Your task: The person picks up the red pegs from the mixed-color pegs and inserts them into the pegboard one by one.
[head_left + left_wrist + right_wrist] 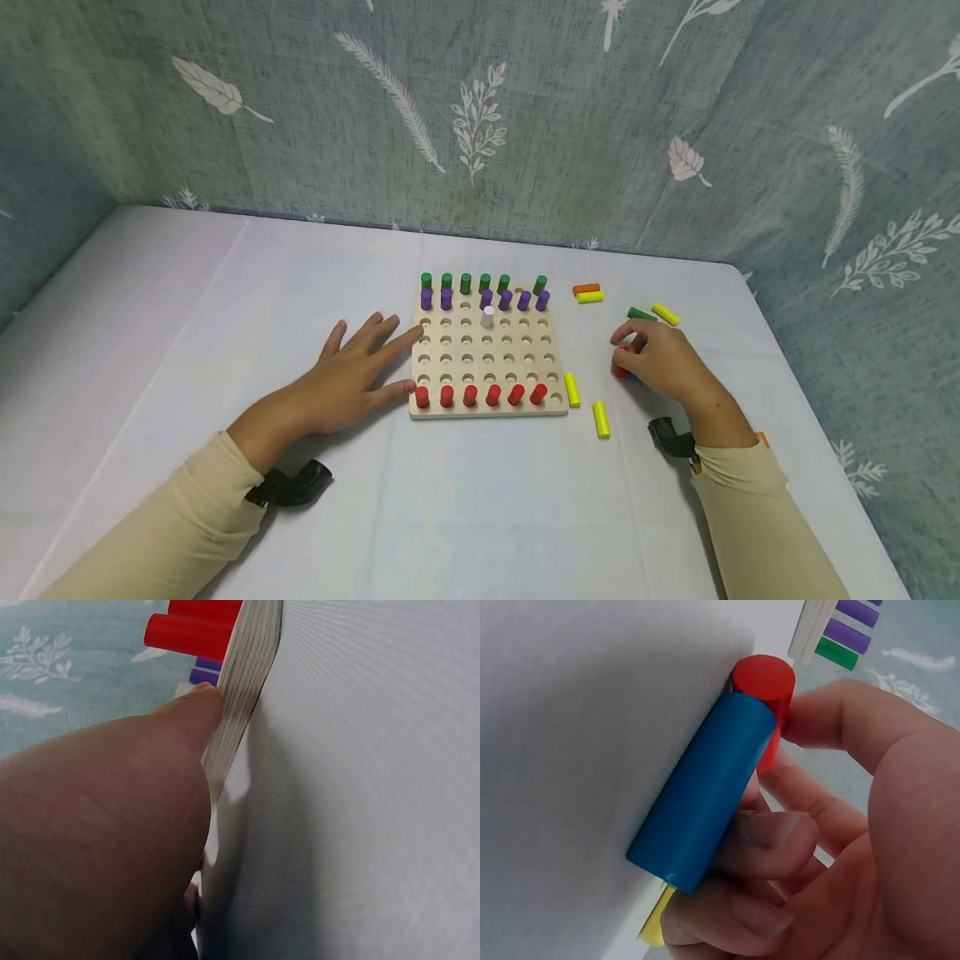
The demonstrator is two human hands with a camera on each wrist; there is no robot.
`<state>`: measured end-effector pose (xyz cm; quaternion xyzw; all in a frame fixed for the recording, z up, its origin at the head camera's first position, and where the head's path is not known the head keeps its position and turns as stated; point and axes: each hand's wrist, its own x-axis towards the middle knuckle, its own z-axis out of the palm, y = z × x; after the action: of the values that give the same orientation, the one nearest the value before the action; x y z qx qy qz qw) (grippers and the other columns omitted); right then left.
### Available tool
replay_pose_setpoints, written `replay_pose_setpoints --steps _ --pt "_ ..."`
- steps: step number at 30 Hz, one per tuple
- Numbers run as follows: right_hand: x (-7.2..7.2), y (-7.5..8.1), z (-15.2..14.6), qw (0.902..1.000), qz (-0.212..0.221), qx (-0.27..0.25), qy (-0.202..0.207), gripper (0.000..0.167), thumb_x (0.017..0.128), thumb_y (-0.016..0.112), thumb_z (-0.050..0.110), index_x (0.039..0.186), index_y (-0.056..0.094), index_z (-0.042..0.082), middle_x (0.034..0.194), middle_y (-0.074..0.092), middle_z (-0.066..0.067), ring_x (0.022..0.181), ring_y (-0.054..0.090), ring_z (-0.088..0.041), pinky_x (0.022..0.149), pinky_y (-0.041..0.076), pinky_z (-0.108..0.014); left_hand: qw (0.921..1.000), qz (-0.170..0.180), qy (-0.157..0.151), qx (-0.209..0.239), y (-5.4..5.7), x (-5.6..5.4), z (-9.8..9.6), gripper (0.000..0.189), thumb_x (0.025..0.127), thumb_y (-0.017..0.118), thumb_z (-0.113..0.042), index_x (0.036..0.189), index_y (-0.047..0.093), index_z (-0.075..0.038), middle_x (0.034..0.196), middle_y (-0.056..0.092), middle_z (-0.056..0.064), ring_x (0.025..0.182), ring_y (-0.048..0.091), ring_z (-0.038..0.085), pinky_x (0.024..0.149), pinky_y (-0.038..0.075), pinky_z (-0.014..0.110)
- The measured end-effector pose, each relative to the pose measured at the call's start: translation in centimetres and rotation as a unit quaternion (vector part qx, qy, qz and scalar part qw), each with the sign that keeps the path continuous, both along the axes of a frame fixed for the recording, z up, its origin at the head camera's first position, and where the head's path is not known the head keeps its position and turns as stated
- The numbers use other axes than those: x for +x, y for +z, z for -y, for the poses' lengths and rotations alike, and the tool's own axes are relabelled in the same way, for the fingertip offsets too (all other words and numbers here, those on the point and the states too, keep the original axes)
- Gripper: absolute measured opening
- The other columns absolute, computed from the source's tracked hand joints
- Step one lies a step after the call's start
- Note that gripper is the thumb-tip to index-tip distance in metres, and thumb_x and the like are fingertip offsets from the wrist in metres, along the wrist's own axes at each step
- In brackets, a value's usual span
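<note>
A wooden pegboard (489, 412) lies on the white table with red pegs (470, 396) along its near row. Purple pegs (506, 299) and green pegs (466, 283) fill most of two far rows, and one white peg (488, 317) stands before them. My left hand (341, 379) is spread flat at the board's left side, thumb and index fingertips at its edge. Right of the board, my right hand (663, 358) pinches a red peg (765, 679) between thumb and fingers. A blue peg (705, 791) lies against that red peg, close beside the curled fingertips.
Two yellow pegs (602, 419) lie near the board's near right corner. An orange peg (587, 289) rests beside another yellow one at the far right. Beyond my right hand are a green peg (641, 314) and a yellow peg (665, 314). A patterned curtain (300, 125) backs the table.
</note>
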<state>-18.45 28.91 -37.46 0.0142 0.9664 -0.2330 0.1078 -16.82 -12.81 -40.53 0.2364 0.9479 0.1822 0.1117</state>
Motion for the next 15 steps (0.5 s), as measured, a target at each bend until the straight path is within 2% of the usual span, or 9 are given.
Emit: replay_pose_setpoints --steps 7,11,15 --pt "0.1 0.5 0.3 0.9996 -0.022 -0.012 -0.013 0.02 0.096 0.061 0.018 0.11 0.07 0.008 0.099 0.068 -0.017 0.08 0.058 -0.025 0.062 0.048 -0.026 1.0 0.001 0.0 -0.002 0.1 -0.1 0.1 0.077 0.096 0.056 -0.057 0.16 0.019 -0.035 0.167 0.017 0.014 0.156 0.004 0.038 0.12 -0.008 0.066" --pt "0.3 0.7 0.6 0.9987 -0.043 -0.022 -0.015 0.02 0.098 0.058 0.017 0.11 0.071 0.007 0.095 0.069 -0.014 0.077 0.058 -0.024 0.06 0.048 -0.027 1.0 -0.002 0.0 -0.001 0.1 0.0 0.1 0.077 0.097 0.056 -0.057 0.16 0.019 -0.035 0.167 0.017 0.014 0.156 0.004 0.038 0.12 -0.008 0.066" --pt "0.5 0.6 1.0 0.9978 -0.06 -0.025 -0.011 0.02 0.097 0.056 0.015 0.109 0.071 0.007 0.091 0.071 -0.011 0.081 0.059 -0.025 0.06 0.048 -0.028 1.0 -0.007 -0.001 0.004 -0.1 0.1 0.2 0.076 0.097 0.056 -0.056 0.16 0.019 -0.035 0.167 0.018 0.014 0.156 0.006 0.038 0.12 -0.007 0.065"
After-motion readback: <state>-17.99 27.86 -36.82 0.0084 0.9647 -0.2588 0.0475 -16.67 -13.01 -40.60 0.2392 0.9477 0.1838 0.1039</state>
